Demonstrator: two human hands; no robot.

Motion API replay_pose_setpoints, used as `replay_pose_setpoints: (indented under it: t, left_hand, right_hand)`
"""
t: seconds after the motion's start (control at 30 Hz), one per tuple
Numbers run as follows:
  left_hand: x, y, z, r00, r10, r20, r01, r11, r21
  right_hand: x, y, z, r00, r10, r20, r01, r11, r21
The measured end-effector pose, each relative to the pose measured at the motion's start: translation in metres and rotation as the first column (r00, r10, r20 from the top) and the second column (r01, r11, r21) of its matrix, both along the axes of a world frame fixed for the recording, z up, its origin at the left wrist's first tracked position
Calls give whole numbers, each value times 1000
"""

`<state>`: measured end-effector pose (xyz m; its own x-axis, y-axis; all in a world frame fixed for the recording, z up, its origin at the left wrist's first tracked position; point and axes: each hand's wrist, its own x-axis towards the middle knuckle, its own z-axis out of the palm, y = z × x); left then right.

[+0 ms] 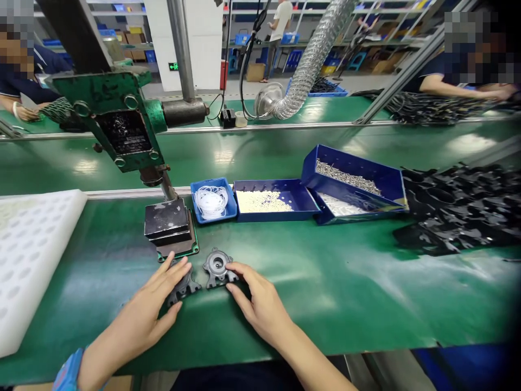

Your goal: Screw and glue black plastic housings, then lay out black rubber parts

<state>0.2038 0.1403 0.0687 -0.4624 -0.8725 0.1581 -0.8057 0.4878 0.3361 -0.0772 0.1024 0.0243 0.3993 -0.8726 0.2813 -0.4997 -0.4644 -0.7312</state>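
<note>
Two dark grey, roughly round housing parts lie side by side on the green tabletop in front of the press. My left hand (157, 304) reaches over the left housing part (186, 283), fingers on its upper left and thumb near its lower edge, hiding much of it. The right housing part (217, 263) lies face up, showing a round recess with a small hole in its middle. My right hand (256, 301) holds its right edge between thumb and fingers. Just behind the parts is the black block (167, 220) on the base of the green press (108, 111).
A blue tray (233, 202) of white rings, a bin (299, 198) of small cream pieces and a tilted bin (391, 190) of metal pins line the back. A white foam tray (44, 260) lies left; black parts (459, 209) heap right. Other people work across the bench.
</note>
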Motion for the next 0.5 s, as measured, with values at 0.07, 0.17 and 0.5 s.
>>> replay_pose_setpoints:
  t: [0.07,0.17,0.5]
  left_hand:
    - [2,-5,4,999,-41,1,41,998,39]
    - [-1,-9,0,999,-44,-2,45,998,38]
    - [-13,8,-27,984,74,164,-34,971,-236]
  right_hand:
    - [5,-3,1,1000,-2,7,2,1000,7]
    - [12,-5,-2,1000,19,25,-18,1000,-15]
    - [9,-2,-17,999,34,2,-33,985,-168]
